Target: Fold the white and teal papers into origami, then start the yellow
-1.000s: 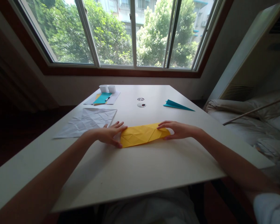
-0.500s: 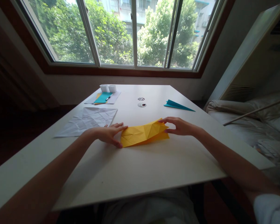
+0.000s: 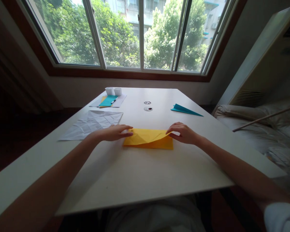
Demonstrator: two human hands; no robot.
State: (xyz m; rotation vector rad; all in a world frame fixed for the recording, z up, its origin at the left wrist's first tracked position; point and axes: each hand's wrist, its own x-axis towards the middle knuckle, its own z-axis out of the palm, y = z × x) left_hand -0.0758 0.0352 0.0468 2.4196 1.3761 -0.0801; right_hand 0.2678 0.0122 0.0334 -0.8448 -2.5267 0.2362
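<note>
Head-camera view over a white table (image 3: 145,180) set before a wide window (image 3: 140,35): a person's two bare hands worked a sheet of yellow paper (image 3: 148,140) that lay near the middle of the tabletop, folded into a long flat strip. The left hand (image 3: 113,132) rested palm down at the strip's left end, its fingers stretched loosely across the upper corner and pressing it to the table. The right hand (image 3: 183,132) pinched the upper layer at the right end between thumb and fingers, and that flap stood slightly raised off the layer beneath, which lay flat.

Just beyond the left forearm lay a creased white sheet (image 3: 93,124), unfolded and marked by many fold lines. Farther back on the left a teal sheet (image 3: 108,101) sat on top of other papers, with a pen (image 3: 113,101) touching its right edge and two small white cups (image 3: 113,91) side by side just behind it. Two small round objects (image 3: 148,106) sat near the table's centre line, well apart from the hands. A teal folded paper plane (image 3: 185,109) lay on the right half of the table, beyond the right hand. Green trees and a building filled the window panes, and pale bedding (image 3: 263,129) showed to the right of the table.
</note>
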